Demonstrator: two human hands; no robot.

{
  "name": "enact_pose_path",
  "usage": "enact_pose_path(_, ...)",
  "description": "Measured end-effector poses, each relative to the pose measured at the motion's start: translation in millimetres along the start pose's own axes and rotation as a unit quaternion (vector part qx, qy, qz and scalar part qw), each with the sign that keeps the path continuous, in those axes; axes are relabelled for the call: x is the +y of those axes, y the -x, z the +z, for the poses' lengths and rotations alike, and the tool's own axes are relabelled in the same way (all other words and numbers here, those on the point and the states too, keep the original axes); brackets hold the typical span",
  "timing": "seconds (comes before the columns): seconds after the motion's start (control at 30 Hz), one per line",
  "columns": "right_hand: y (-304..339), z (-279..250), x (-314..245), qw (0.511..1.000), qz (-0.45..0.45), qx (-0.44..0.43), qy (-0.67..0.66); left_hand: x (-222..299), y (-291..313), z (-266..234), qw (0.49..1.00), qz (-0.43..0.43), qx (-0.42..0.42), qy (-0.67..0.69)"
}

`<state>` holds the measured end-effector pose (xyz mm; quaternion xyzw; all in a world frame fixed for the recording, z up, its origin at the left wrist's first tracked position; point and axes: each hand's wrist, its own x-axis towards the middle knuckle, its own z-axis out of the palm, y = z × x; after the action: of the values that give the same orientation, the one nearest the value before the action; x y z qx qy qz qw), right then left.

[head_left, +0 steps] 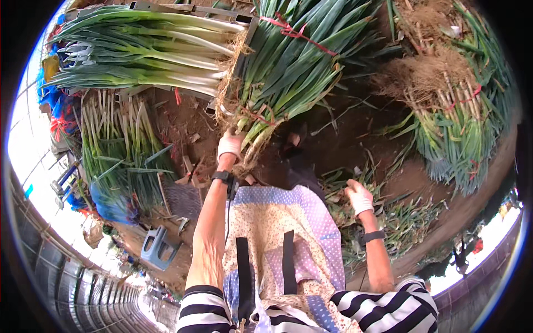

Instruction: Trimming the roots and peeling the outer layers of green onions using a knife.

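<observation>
My left hand [229, 145], in a white fingerless-looking glove, is closed around the lower stalks of some green onions [256, 139] at the near end of a large bundle. That bundle [294, 61] lies leaves away from me, with a pink tie across its leaves and another lower down. My right hand [358, 197], also in a white glove, is held apart over the cut leaves [383, 227] on the ground at the right. Its fingers are curled, and whatever they may hold cannot be made out.
Cleaned green onions [150, 50] lie across a metal rack [250, 25] at the far left. More stand at the left [119, 133], near a blue-grey plastic stool [159, 248]. Tied bundles with brown roots [438, 72] lie at the far right. My patterned apron [277, 216] covers my lap.
</observation>
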<state>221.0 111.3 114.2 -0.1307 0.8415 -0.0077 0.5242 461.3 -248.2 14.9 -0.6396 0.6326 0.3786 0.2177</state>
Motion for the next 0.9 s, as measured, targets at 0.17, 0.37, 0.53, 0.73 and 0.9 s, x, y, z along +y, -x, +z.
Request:
enact_pose_path(0.17, -7.0, -8.3, 4.4, 0.999, 0.037, 0.005, 0.022, 17.1, -2.5, 6.3, 0.997, -0.073, -0.021, -0.018)
enact_pose_path(0.37, -29.9, 13.0, -30.7, 0.999, 0.004, 0.011, -0.032, -11.8, -28.4, 5.5, 0.995, -0.098, -0.022, -0.029)
enact_pose_path(0.53, -52.4, 28.2, -77.1, 0.995, 0.009, 0.028, -0.100, 24.5, -32.4, 17.0, 0.997, -0.061, -0.048, -0.019)
enact_pose_path(0.73, -97.1, 55.5, -179.6, 0.983, -0.075, 0.110, -0.130, -34.3, -113.6, 14.5, 0.956, 0.080, -0.114, -0.258)
enact_pose_path(0.9, -138.8, 78.3, -242.6, 0.943, -0.155, 0.292, -0.023, -92.3, -151.7, 16.6, 0.667, 0.331, -0.104, -0.659)
